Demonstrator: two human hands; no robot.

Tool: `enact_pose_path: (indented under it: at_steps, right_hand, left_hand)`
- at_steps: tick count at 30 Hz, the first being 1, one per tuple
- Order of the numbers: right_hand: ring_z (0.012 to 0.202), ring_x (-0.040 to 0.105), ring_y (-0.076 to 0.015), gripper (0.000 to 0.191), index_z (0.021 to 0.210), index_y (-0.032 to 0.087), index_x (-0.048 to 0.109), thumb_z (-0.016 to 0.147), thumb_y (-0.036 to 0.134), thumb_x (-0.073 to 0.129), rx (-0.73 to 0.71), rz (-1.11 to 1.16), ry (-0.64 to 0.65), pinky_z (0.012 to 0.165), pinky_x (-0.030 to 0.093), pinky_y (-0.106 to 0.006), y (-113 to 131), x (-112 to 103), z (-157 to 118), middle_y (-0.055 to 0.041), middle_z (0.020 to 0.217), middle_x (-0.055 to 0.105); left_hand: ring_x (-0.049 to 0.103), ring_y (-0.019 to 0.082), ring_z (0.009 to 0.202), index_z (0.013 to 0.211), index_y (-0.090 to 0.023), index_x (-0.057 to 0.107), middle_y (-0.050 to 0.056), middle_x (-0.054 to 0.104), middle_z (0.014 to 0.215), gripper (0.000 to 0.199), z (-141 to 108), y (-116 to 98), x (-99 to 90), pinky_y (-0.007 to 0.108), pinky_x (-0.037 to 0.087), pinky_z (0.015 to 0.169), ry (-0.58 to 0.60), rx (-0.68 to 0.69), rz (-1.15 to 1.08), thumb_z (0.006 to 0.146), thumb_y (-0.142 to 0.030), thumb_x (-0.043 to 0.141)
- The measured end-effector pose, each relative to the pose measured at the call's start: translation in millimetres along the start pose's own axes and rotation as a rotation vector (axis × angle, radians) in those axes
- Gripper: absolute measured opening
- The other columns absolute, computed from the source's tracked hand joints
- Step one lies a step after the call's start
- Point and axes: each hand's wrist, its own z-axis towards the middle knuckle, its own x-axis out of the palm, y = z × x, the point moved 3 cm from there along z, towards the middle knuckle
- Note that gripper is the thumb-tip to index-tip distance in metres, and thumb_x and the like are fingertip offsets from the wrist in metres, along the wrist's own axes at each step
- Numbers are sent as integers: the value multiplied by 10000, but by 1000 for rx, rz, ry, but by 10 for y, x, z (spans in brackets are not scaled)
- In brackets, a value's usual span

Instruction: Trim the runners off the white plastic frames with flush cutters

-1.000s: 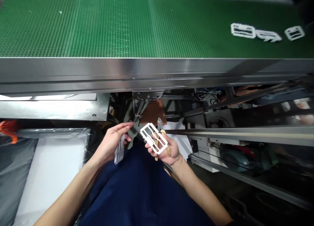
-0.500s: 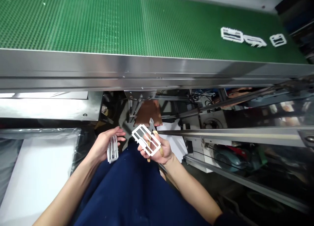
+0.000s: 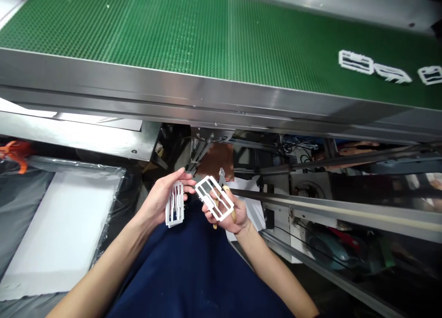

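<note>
My left hand [image 3: 165, 196] holds several white plastic frames [image 3: 175, 205] stacked together, upright against the palm. Its fingertips point at the other hand, close to the corner of the frame there. In my right hand [image 3: 231, 214] are a single white slotted frame [image 3: 214, 198] and a pair of cutting pliers [image 3: 222, 176] with yellowish handles. The pliers lie behind the frame, jaws pointing away from me. On the green conveyor belt [image 3: 172, 32], at the right, lie white frames [image 3: 356, 62] like those in my hands.
A metal rail [image 3: 207, 97] borders the belt. At the left are a metal table [image 3: 133, 143], a white sheet [image 3: 65, 226] on grey plastic and an orange object [image 3: 15, 152]. Metal bars [image 3: 338, 207] and a motor [image 3: 328, 246] stand at the right.
My left hand has moved right with its stack, closer to my right hand. The view has shifted, so the belt frames appear further right and an orange object shows at the left.
</note>
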Motion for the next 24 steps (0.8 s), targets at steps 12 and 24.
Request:
enact_pose_path:
  at_steps: [12,24]
  right_hand:
    - [678,604,-172,363,850,191,423,792,550,422,57,-63,99,592,398,-271,54,-77,-15,-89,810,644]
    - [720,591,-163,337,949,207,537,724,452,596,-393,-1360,-313,665,439,-279,-65,451,174,-15,804,641]
  left_hand:
    - [508,59,448,953,-136,611,31,642,788,301,-35,224,-94,158,392,393,-155,161,164,665,-181,686]
    - [562,127,471,735,-126,604,27,616,622,285,0,346,-19,236,473,459,-286,232,-322,733,-406,655]
